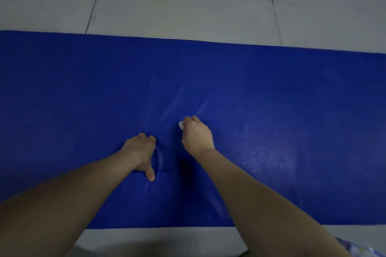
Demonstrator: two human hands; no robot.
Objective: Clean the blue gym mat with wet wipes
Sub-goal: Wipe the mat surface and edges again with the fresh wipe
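Your view looks down on a grey tiled floor (188, 6). The blue gym mat (292, 110) lies flat on it, long axis running left to right across the scene, far edge sloping slightly nearer toward the right. A sheen covers its right part near your right forearm.

Both your forearms reach from the near edge toward the mat's middle. Your left hand (140, 152) presses down on the mat, fingers (150, 139) curled, thumb pointing back toward you; the surface puckers beneath and just right of it. Your right hand (196, 134), just right and slightly farther, is closed in a fist on a white wet wipe (180, 125), of which only a corner shows at the fist's left side, against the mat.
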